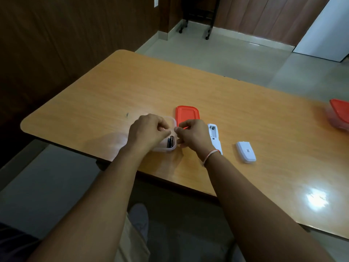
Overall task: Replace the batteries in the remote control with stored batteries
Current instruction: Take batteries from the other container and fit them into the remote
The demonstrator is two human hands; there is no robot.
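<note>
Wood-panelled walls and a pale tiled floor surround an orange-brown table (pixel 113 87) that fills the middle of the view. Near its front edge stands a clear plastic container (pixel 171 147), lidless, and inside it two dark batteries (pixel 170 141) are visible, lying side by side with their long axes running roughly away from the person. Whether more lie beneath the hands cannot be told.

Just behind the container, an orange lid (pixel 187 114) rests flat on the tabletop. A second container with an orange lid (pixel 339 114), closed, sits at the table's far right edge, well apart from everything else; its contents cannot be made out.

One white remote control (pixel 214 137) lies face down just to the right of the right hand, its battery bay uncovered and seemingly empty. Its long axis runs away from the person, tilted slightly, with the open bay at the far end. One white battery cover (pixel 245 152) lies separately to the right of the remote, near it but not touching.

Both hands hover over the open container. The left hand (pixel 147 130) has its fingers curled inward with fingertips drawn together, and the right hand (pixel 192 135) is likewise curled, its fingertips meeting those of the left above the container's rim. Whether either pinches something small cannot be told. A thin thread band (pixel 210 155) circles the right wrist.
</note>
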